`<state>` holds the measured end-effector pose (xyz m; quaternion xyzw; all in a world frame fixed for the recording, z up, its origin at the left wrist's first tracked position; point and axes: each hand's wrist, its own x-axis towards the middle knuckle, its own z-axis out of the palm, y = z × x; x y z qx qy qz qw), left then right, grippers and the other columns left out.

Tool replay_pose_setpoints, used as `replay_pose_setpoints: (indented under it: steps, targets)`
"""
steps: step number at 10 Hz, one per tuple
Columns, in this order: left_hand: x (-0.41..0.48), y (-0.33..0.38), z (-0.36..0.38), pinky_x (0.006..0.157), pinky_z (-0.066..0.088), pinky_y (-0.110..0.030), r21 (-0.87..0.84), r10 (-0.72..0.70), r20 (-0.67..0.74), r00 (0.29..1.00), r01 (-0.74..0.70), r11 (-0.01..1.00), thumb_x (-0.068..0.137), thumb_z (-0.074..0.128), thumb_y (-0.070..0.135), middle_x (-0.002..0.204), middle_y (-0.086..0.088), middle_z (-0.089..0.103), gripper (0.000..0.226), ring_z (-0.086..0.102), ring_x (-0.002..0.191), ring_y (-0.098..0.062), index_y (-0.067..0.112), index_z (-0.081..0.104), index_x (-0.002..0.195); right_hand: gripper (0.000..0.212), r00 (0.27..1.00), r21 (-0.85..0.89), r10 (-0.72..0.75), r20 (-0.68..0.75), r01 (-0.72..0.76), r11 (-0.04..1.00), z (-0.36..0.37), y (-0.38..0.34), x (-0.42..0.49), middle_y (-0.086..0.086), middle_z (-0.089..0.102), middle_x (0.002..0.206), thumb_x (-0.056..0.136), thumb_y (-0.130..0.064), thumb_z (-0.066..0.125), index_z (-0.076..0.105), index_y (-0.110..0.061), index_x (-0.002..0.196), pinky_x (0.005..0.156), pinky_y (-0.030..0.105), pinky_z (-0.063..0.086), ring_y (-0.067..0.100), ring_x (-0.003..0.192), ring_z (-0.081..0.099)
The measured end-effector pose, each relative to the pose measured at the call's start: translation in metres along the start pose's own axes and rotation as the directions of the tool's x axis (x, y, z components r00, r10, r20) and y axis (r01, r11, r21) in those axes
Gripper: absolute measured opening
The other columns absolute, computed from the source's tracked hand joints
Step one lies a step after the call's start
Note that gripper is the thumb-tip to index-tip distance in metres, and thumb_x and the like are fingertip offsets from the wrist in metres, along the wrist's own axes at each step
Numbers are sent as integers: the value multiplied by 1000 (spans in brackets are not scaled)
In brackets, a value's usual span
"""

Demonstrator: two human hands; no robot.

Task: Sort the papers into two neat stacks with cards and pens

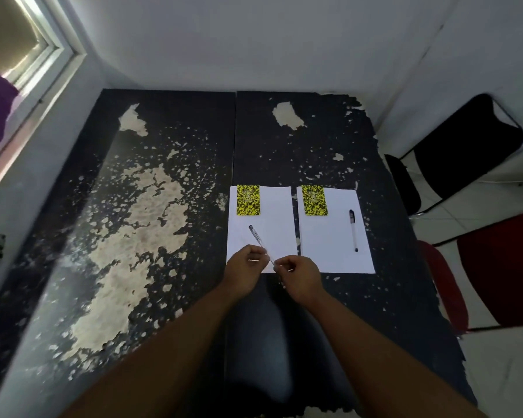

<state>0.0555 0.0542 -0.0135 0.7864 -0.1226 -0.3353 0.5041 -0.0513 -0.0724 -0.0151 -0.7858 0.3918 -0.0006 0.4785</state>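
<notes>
clear pen [259,242] pinched by left hand [244,270] and right hand [299,277] | tip hidden | left paper [272,227] corner covered

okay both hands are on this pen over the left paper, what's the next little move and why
Probably lay the held pen down on the left paper, below its yellow card, straight like the other pen on the right paper. The right stack already has card and pen; the left one lacks only a resting pen.

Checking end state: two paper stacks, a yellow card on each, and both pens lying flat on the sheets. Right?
Not quite. Only the right pen lies on the right stack. The left pen is held by both hands, left hand and right hand, over the left stack. Head view.
</notes>
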Motion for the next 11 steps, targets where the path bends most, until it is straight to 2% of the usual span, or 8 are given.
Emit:
replay_pose_setpoints:
  steps: [1, 2, 5, 6, 7, 9, 10, 11]
  targets:
    - [9, -18, -4, 98, 50, -26, 379, 35, 122, 992, -79, 922, 93, 72, 32, 132, 7, 64, 42, 62, 117, -15, 23, 62, 133, 8, 993, 2, 120, -4, -120, 993, -8, 10, 8, -1, 78, 79, 92, -24, 76, 79, -18, 97, 67, 15, 57, 12, 66, 74]
    - [15, -33, -10, 110, 41, -28, 531, -84, 215, 973, -45, 846, 92, 73, 34, 151, 3, 52, 57, 53, 134, -17, 24, 53, 145, 4, 959, 125, 282, 24, -283, 951, -6, 23, 29, 5, 79, 73, 90, -18, 76, 79, -16, 88, 77, 39, 66, 22, 66, 79]
    - [33, -37, -14, 112, 44, -33, 531, -230, 170, 958, 107, 840, 87, 77, 41, 152, 0, 50, 68, 51, 137, -19, 25, 51, 147, 14, 939, 61, 336, 70, -341, 938, 21, 26, 109, 7, 81, 81, 80, -27, 76, 79, -17, 72, 83, 47, 65, 26, 80, 78]
    - [34, -40, -14, 113, 42, -33, 516, -235, 145, 961, 129, 847, 86, 77, 42, 152, 0, 48, 68, 50, 137, -19, 24, 50, 146, 16, 935, 42, 347, 79, -351, 936, 40, 33, 144, 6, 81, 92, 77, -33, 78, 82, -19, 82, 87, 47, 64, 29, 91, 78]
    - [29, -41, -5, 112, 43, -32, 472, -239, 152, 959, 142, 870, 85, 77, 42, 151, 3, 48, 66, 51, 134, -18, 26, 51, 144, 37, 926, -40, 375, 37, -374, 927, 31, 27, 148, 10, 80, 100, 76, -41, 78, 82, -12, 99, 86, 44, 64, 32, 93, 77]
    - [8, -56, -16, 110, 38, -22, 350, -147, 101, 984, 104, 931, 91, 72, 32, 143, 8, 59, 48, 53, 130, -8, 25, 62, 137, 11, 937, -99, 337, 94, -328, 939, 5, -5, 115, -1, 67, 91, 93, -22, 62, 71, -26, 95, 70, 27, 51, 16, 80, 60]
    - [-3, -59, -21, 111, 46, -29, 343, -100, 93, 991, 63, 937, 91, 72, 31, 134, 9, 65, 42, 58, 122, -6, 25, 65, 133, 14, 953, -163, 299, 55, -287, 944, -7, -4, 107, 3, 67, 96, 96, -18, 54, 67, -23, 93, 76, 29, 50, 20, 87, 61]
    - [-9, -58, -26, 102, 45, -23, 343, -75, 88, 993, 40, 938, 93, 70, 27, 133, 6, 65, 40, 59, 119, -8, 22, 64, 133, 27, 962, -271, 271, -30, -269, 924, -13, 0, 98, 14, 75, 101, 99, -16, 48, 69, -6, 85, 77, 33, 55, 28, 90, 70]
